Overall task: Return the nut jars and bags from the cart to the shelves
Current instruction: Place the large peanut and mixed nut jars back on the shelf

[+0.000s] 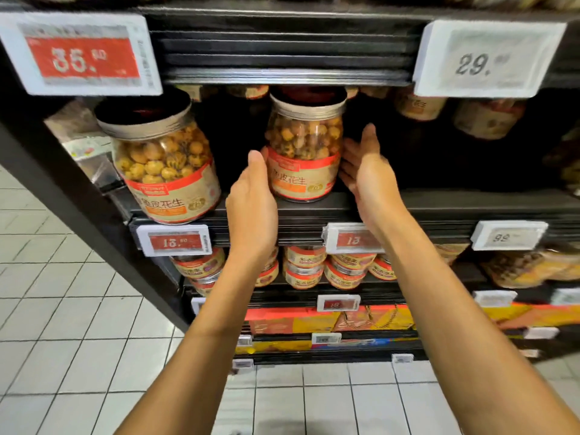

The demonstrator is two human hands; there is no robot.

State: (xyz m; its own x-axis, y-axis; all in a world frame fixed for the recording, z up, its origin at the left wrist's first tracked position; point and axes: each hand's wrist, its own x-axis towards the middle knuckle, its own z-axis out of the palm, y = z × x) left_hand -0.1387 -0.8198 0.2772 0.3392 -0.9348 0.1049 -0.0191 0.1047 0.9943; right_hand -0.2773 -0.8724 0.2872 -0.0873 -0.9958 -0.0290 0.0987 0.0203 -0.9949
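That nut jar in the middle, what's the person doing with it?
The middle nut jar stands upright on the shelf. A person's left hand and right hand flank it, fingers straight, not curled round it. I can't tell whether they touch it. A matching jar stands further left.

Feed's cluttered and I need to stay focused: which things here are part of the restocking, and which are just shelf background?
In the job: nut jar; left hand and right hand, open either side of it; shelf it stands on.
Just there: matching jar at left; small tins below; price tags; boxes lower down.
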